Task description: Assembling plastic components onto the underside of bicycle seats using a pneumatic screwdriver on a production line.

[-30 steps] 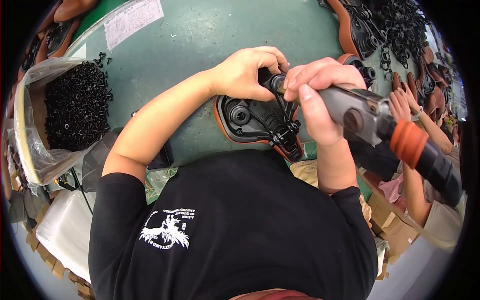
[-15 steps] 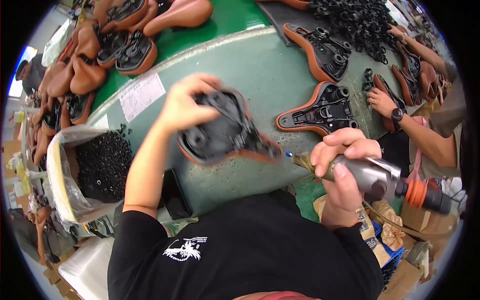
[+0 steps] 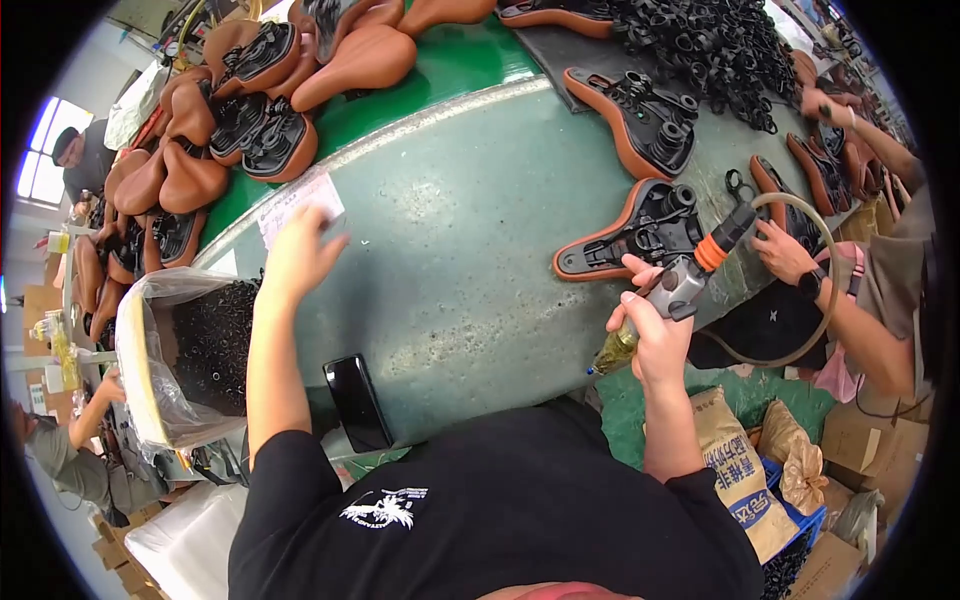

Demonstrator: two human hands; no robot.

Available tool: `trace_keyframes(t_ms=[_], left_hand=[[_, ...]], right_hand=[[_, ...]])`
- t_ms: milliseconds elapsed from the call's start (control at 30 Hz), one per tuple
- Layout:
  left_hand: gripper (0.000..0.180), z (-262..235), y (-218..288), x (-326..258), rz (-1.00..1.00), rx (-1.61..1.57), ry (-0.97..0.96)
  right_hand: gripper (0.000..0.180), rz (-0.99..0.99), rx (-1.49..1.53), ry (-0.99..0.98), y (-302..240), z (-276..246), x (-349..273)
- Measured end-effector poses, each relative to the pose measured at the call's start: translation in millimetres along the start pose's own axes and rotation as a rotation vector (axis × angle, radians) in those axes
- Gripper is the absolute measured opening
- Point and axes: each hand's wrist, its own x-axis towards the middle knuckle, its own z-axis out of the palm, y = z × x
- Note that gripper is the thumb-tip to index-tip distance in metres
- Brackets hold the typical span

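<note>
My left hand [image 3: 300, 252] holds nothing; its thumb is spread from the fingers, above a handwritten paper sheet [image 3: 322, 197] on the green worktable [image 3: 450, 260]. In my right hand [image 3: 650, 335] is a grey air screwdriver [image 3: 680, 288] with an orange band. Its bit points down and toward me near the table's front edge, and a hose loops from its other end. Just beyond that hand lies a brown bicycle saddle [image 3: 590, 262], underside up, its black base showing. Behind it rests another upturned saddle [image 3: 630, 135].
Brown saddles [image 3: 365, 62] are heaped at the back left. A plastic-lined box [image 3: 150, 360] of small black parts stands left, near a black phone [image 3: 357, 402]. Black clamp-like parts [image 3: 690, 50] pile up at the back right. A co-worker's hand [image 3: 785, 252] is close on the right.
My left hand has let go of the saddle it held and moved left. My right hand has swung the screwdriver so its hose end points up and away, its bit toward me.
</note>
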Motion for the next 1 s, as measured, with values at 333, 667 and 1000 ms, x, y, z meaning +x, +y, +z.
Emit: trace_keyframes(t_ms=[333,667,1000], left_hand=[[0.032,36.6,-98.0,-130.3,-0.311,-0.013,0.141],[0.013,29.6,-113.6,-152.5,-0.303,0.216,0.143],[0.01,42.5,-5.3,-150.9,-0.288,-1.308,0.378]], right_hand=[[0.021,0.026,-0.106,0.132,18.3,-1.0,3.5],[0.022,0.287,-0.047,-0.52,32.6,36.4,4.1],[0.018,0.328,-0.256,-0.821,-5.9,25.0,-7.9]])
